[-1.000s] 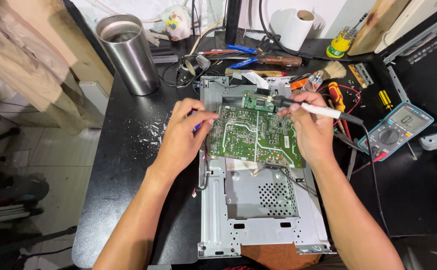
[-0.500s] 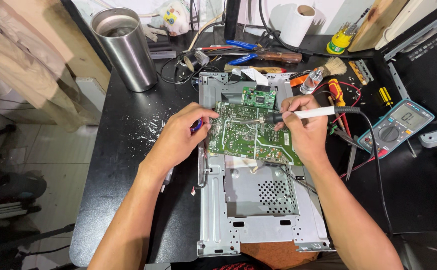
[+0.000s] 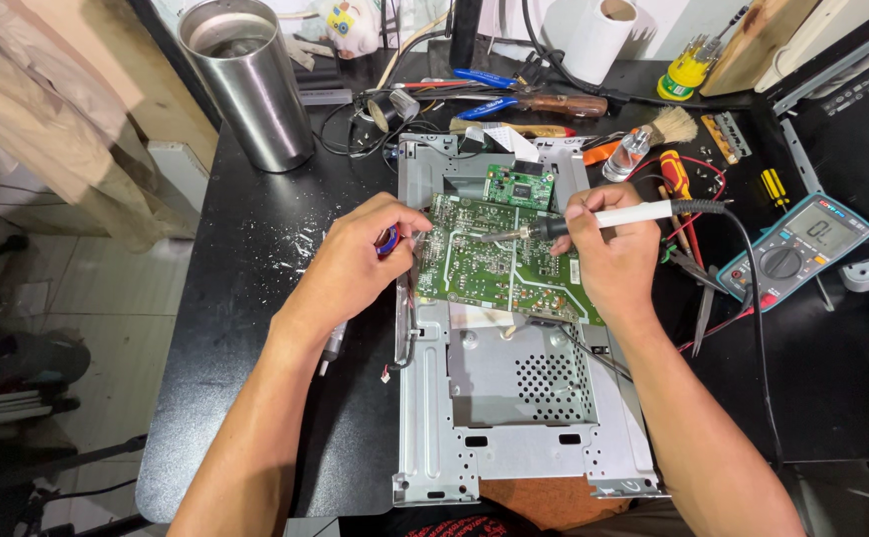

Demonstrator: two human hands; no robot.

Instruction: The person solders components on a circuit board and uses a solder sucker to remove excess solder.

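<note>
A green circuit board (image 3: 484, 261) lies on a grey metal chassis (image 3: 514, 418) on the black table. My right hand (image 3: 608, 259) grips a white-handled soldering iron (image 3: 593, 221), whose tip touches the board near its upper middle. At the board's left edge, my left hand (image 3: 360, 264) is closed on a small tool with a blue and red part (image 3: 386, 240); its grey end sticks out below my wrist. A smaller green board (image 3: 519, 186) sits just behind the large one.
A steel cup (image 3: 245, 85) stands at the back left. Pliers and screwdrivers (image 3: 514, 99), a brush (image 3: 668, 127), a small bottle (image 3: 625, 157) and a paper roll (image 3: 598, 35) lie along the back. On the right rests a multimeter (image 3: 797, 249) with red leads.
The view has shifted slightly. Both hands stay at the board; the soldering iron's tip has moved a little left and down across the board.
</note>
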